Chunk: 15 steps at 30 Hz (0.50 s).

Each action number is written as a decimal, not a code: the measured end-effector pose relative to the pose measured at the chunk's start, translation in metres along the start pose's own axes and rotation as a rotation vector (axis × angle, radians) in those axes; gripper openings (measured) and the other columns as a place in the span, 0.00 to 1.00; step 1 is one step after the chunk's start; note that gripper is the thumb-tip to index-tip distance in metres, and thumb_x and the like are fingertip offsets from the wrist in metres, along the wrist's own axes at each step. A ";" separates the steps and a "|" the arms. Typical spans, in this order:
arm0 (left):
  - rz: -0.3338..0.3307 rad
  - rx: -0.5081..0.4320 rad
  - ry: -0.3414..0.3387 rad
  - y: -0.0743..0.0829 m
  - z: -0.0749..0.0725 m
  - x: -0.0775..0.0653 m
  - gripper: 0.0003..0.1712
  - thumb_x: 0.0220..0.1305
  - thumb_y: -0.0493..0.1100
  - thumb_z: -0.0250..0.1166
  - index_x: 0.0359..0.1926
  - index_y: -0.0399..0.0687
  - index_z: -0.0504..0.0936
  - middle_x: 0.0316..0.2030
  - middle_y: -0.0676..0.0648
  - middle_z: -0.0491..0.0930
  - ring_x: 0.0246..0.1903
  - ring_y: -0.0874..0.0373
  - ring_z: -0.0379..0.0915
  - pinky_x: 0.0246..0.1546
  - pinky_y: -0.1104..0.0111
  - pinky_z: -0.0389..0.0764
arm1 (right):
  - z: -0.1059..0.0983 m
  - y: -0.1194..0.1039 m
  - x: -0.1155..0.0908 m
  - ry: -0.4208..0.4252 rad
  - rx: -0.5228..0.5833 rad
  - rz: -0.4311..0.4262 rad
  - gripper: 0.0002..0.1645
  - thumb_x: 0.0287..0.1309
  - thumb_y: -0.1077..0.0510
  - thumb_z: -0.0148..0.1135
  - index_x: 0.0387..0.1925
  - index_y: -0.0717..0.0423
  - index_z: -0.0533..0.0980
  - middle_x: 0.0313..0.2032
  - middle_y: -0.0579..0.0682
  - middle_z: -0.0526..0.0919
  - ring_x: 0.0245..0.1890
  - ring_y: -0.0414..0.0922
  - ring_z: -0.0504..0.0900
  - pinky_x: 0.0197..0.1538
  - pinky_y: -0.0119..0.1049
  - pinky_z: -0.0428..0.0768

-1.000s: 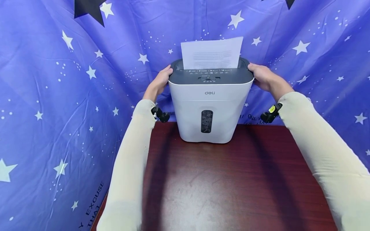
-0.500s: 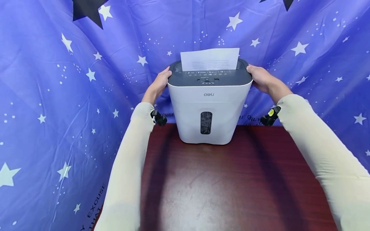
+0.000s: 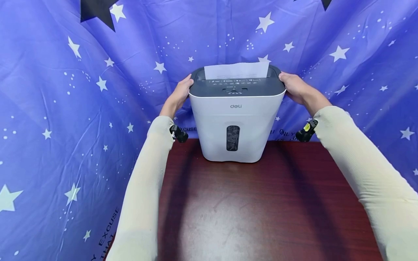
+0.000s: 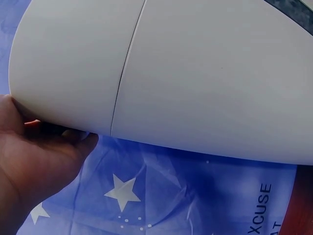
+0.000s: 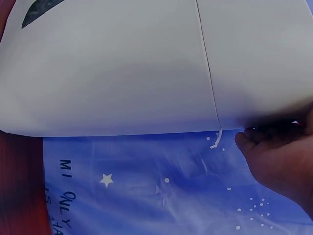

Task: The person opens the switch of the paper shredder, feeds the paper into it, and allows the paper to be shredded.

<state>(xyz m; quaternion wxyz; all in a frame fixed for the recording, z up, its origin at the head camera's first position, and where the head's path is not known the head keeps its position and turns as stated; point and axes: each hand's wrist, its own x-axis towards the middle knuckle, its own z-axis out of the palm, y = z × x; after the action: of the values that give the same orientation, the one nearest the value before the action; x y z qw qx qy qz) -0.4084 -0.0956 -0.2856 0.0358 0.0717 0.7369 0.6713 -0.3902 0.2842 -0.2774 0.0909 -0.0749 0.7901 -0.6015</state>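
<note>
A white paper shredder (image 3: pixel 212 134) with a dark grey top stands upright at the table's far edge. From the slot in its top sticks up a short strip of a printed sheet of paper (image 3: pixel 236 70). My left hand (image 3: pixel 180 92) grips the shredder's upper left side, thumb on the rim of the top. On the opposite side my right hand (image 3: pixel 295 87) holds the upper right edge the same way. In the left wrist view, the fingers (image 4: pixel 88 144) curl beneath the shredder's side. The right wrist view has the fingers (image 5: pixel 247 144) against the side, partly in shadow.
The dark red wooden table (image 3: pixel 248 203) spreads in front of the shredder. A blue curtain (image 3: pixel 81 119) with white stars hangs behind it and along the left. Through a narrow window (image 3: pixel 233 138) in the shredder's front, dark grey contents show.
The sheet of paper has sunk steadily into the slot, so much less of it shows above the top. Both hands keep their hold on the shredder's sides.
</note>
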 end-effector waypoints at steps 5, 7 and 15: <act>0.005 0.004 0.003 0.001 0.000 0.000 0.32 0.82 0.41 0.41 0.81 0.46 0.46 0.82 0.50 0.45 0.81 0.60 0.40 0.79 0.72 0.49 | 0.000 0.000 0.000 -0.005 0.040 -0.026 0.34 0.81 0.49 0.25 0.81 0.55 0.41 0.82 0.48 0.43 0.77 0.34 0.51 0.80 0.28 0.50; 0.006 -0.001 0.006 0.001 0.000 0.000 0.32 0.81 0.41 0.41 0.81 0.46 0.46 0.82 0.49 0.46 0.81 0.60 0.41 0.79 0.72 0.50 | 0.001 0.000 0.000 -0.010 0.051 -0.036 0.34 0.81 0.50 0.25 0.81 0.55 0.41 0.82 0.47 0.42 0.77 0.33 0.49 0.80 0.28 0.49; 0.008 0.005 0.011 -0.001 0.000 0.000 0.32 0.81 0.41 0.40 0.81 0.45 0.47 0.82 0.50 0.45 0.81 0.60 0.40 0.79 0.72 0.50 | 0.002 0.001 0.001 -0.007 0.070 -0.032 0.34 0.81 0.51 0.25 0.81 0.54 0.41 0.82 0.47 0.43 0.77 0.34 0.50 0.80 0.28 0.49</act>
<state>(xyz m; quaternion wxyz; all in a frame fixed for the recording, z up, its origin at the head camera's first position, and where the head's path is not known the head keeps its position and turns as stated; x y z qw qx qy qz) -0.4088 -0.0956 -0.2864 0.0292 0.0710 0.7386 0.6698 -0.3909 0.2822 -0.2792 0.0865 -0.0863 0.7671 -0.6298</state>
